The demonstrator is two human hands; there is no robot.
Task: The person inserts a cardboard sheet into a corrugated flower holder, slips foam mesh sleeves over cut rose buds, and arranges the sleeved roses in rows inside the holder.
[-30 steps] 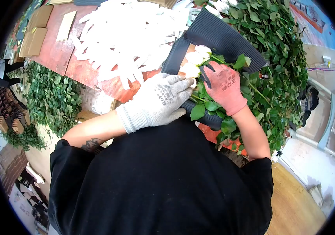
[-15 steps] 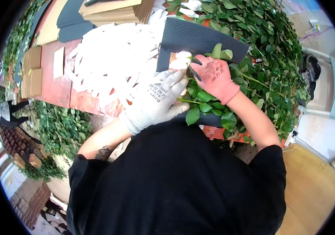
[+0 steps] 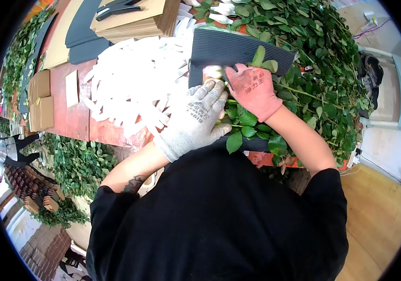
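A pale rose [image 3: 215,71] with a faint pink tint lies on a dark corrugated sheet [image 3: 242,49]. My left hand [image 3: 199,112], in a grey-white glove, rests flat over the rose bunch just below this bloom, fingers stretched and thumb apart. What lies under the palm is hidden. Curled beside the bloom is my right hand [image 3: 253,89], in a pink glove with black fingertips. It appears to grip the rose by its stem; leaves [image 3: 258,57] stick out past the knuckles. More rose leaves [image 3: 245,122] spread between and below the hands.
Left of the sheet lies a heap of white strips [image 3: 137,84] on the red table [image 3: 64,119]. A cardboard stack [image 3: 135,28] at the back carries a black stapler [image 3: 116,9]. Leafy stems [image 3: 322,70] pile up on the right. Cardboard pieces [image 3: 40,107] sit at far left.
My right hand has shifted slightly left and down in the view, its fingertips now just right of the bloom. My left hand stays over the bunch. The whole view has tilted slightly.
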